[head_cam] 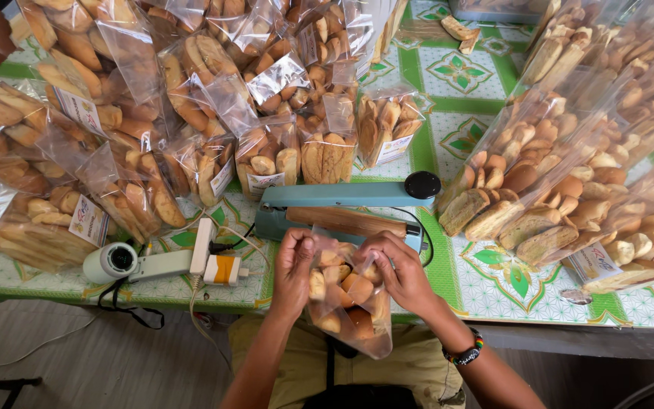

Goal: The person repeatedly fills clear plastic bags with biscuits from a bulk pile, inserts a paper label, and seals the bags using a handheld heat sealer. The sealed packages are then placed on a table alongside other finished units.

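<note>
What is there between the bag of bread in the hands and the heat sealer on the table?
Nothing visible. Left hand and right hand both grip the clear bag of bread at its top, right in front of the blue heat sealer. The sealer's arm is down. The extension socket lies off to the left.

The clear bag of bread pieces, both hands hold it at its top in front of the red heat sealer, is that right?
Not quite: the heat sealer is teal-blue, not red, as the head view shows. The rest holds: left hand and right hand both hold the clear bag at its top.
</note>
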